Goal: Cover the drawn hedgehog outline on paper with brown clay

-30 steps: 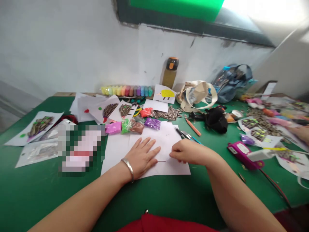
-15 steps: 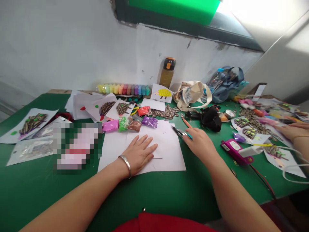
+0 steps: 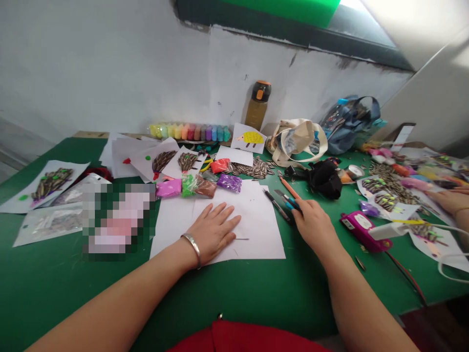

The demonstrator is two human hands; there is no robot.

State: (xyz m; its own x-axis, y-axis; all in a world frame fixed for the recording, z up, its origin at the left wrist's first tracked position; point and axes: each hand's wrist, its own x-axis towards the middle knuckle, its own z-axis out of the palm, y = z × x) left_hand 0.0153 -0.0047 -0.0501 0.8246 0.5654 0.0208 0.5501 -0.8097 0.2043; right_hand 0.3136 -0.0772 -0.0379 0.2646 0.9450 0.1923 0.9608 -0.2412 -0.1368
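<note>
Since half a second ago, the right hand (image 3: 313, 226) has drawn slightly farther from the white paper (image 3: 258, 222), and the blue-handled cutter (image 3: 287, 199) at its fingers now shows apart from the black pen (image 3: 276, 205); the left hand (image 3: 213, 230) stays put. At the far left of the green table (image 3: 249, 293), a seed-covered picture (image 3: 53, 185) lies near a clear packet (image 3: 54, 225). Next comes a pinkish item (image 3: 122, 220), pixelated beyond recognition. Flat on the paper, the left hand has its fingers spread and grasps nothing. Along the paper's far edge sit pink (image 3: 169, 188), green, brown and purple packets, with a seed heap (image 3: 252, 168) behind them. Just right of the paper lies the pen, then the cutter, whose rear end the right hand grips with bent fingers, the blade end pointing away. Touching or just beside those fingers is an orange pencil (image 3: 288, 187). Farther right are a magenta device (image 3: 365, 232), more seed pictures and another person's hand (image 3: 444, 200).
</note>
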